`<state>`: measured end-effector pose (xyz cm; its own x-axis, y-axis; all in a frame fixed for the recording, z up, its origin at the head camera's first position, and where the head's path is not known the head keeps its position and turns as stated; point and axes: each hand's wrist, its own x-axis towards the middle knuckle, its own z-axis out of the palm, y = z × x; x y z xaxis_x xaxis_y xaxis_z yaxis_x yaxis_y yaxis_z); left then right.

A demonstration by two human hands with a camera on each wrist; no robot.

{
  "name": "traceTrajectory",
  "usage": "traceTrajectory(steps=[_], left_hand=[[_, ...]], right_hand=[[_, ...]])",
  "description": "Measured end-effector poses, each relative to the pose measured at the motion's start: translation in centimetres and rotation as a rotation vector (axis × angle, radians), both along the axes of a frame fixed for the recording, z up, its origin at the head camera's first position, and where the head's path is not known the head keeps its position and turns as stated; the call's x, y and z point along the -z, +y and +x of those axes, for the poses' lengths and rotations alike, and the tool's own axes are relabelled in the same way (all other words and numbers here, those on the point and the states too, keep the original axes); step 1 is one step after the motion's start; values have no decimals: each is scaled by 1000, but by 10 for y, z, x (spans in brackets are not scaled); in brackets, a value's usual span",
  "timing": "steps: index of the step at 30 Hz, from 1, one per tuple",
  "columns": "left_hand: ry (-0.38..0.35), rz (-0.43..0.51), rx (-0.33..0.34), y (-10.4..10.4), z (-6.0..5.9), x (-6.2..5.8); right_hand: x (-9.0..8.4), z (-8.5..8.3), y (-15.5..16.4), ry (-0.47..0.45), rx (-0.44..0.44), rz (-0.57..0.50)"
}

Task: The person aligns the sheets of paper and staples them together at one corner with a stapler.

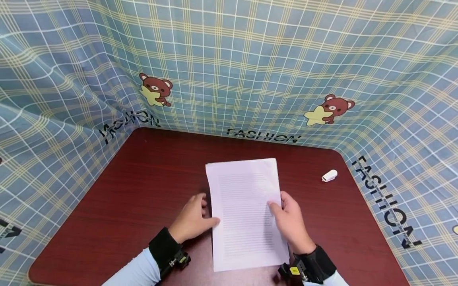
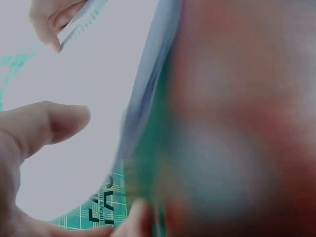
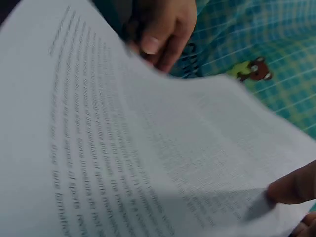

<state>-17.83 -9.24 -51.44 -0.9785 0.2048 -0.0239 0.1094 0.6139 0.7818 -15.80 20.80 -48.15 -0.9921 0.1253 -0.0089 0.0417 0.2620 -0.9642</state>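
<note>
The printed sheet of paper (image 1: 247, 212) was white, covered in close lines of small dark text with a plain margin all round, and a second edge showing at its far right corner hinted at more than one sheet, though that could not be told for sure. It lay lengthwise over the near middle of the dark red wooden table (image 1: 143, 186), its near end reaching almost to the table's front edge. In the right wrist view the paper (image 3: 148, 148) rose in a shallow curve, so part of it was lifted off the table.

The left hand (image 1: 191, 220) held the sheet's left edge, its thumb lying on the printed face and its fingers (image 1: 202, 202) curled beside and under the edge. The right hand (image 1: 291, 222) gripped the right edge the same way, thumb on top near the text, fingers tucked behind. The sheet thus sat between the two hands, pinched at both sides.

A small white cap-like object (image 1: 329, 175) lay well apart, toward the table's far right corner. Checked blue cloth (image 1: 250, 59) with bears surrounded the table.
</note>
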Motion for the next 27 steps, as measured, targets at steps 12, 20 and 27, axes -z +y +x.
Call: traceTrajectory(steps=[12,20,27], left_hand=[[213,802,185,23,-8,-63],[364,844,157,32,-1,-78],[352,817,110,37,1,-66]], right_hand=[[-45,17,-11,385,-5,-220],[-52,12,-17,520,8,-311],[-41,9,-18,461,34,-332]])
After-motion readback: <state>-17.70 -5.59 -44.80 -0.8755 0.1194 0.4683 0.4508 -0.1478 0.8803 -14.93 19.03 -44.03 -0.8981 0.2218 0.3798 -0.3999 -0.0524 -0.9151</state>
